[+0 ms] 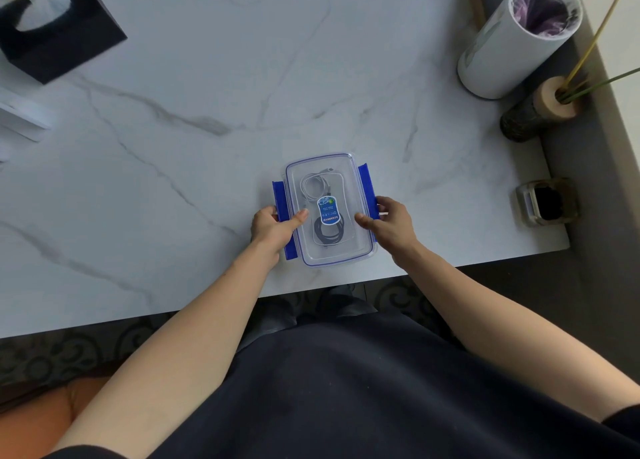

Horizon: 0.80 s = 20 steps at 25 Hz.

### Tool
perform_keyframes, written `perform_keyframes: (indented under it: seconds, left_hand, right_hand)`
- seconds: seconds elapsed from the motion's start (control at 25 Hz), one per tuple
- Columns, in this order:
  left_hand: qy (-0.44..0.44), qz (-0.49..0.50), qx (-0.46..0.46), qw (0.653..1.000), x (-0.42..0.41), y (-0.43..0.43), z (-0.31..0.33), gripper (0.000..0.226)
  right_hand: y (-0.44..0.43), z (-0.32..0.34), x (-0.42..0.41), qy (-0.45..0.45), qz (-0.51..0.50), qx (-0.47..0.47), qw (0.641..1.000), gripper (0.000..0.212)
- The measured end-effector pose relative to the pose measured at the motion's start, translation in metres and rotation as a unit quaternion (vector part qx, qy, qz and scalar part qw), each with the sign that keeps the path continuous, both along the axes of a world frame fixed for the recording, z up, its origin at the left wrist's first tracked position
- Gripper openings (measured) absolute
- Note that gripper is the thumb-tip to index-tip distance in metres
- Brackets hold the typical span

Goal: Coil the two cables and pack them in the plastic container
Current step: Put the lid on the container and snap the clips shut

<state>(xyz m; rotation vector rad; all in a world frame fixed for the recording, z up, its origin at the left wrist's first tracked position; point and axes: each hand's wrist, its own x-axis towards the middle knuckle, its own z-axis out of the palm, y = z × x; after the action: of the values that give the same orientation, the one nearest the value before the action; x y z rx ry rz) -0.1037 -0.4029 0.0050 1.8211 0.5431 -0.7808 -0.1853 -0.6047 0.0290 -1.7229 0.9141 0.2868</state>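
The plastic container [330, 209] sits on the white marble table [207, 112], close to the near edge and right in front of you, with its clear lid on. Through the lid you can see both cables coiled inside: the white cable [313, 185] lies in the far half, the black cable [327, 232] in the near half, and a blue oval sticker [329, 210] on the lid partly covers where they meet. The blue latches [367, 185] along the two long sides stand flared outward.

Your left hand [275, 228] grips the container's left side, thumb pressing on top of the lid and fingers wrapped around the blue latch there. Your right hand [391, 221] mirrors it on the right side, thumb on the lid and fingers curled behind the right latch. Both hands are closed on the container, which rests flat on the table.

Well apart from it, a black tissue box [59, 29] stands at the far left corner, and a white cylindrical bin [512, 43] stands at the far right.
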Motion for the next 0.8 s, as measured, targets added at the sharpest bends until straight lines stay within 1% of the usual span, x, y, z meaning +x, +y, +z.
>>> perform_keyframes:
  seconds: [0.08,0.2,0.28,0.36,0.44,0.6,0.8]
  left_hand:
    - [-0.019,-0.003,0.0,1.0,-0.001,-0.002,0.003,0.04]
    - [-0.073,-0.025,0.033,0.996,-0.007,-0.005,0.01,0.033]
    - [-0.121,-0.061,0.081,0.987,-0.012,-0.006,0.009,0.034]
    - [-0.143,-0.085,0.103,0.981,-0.014,-0.007,0.009,0.036]
    - [-0.142,-0.102,0.113,0.978,-0.012,-0.006,0.008,0.04]
    - [-0.151,-0.109,0.136,0.973,-0.014,-0.008,0.01,0.042]
    - [-0.174,-0.118,0.168,0.963,-0.019,-0.013,0.017,0.047]
  right_hand:
    - [0.004,-0.001,-0.002,-0.024,0.034,-0.057,0.998,0.048]
    - [0.009,-0.003,-0.002,-0.031,0.066,-0.095,0.993,0.041]
    - [0.011,-0.005,-0.002,-0.018,0.076,-0.113,0.99,0.04]
    - [0.013,-0.004,-0.002,-0.014,0.089,-0.142,0.986,0.034]
    - [0.015,-0.003,-0.002,-0.013,0.099,-0.165,0.981,0.031]
    - [0.016,-0.002,-0.002,-0.01,0.1,-0.168,0.981,0.032]
    - [0.017,0.001,0.0,-0.008,0.112,-0.172,0.979,0.037]
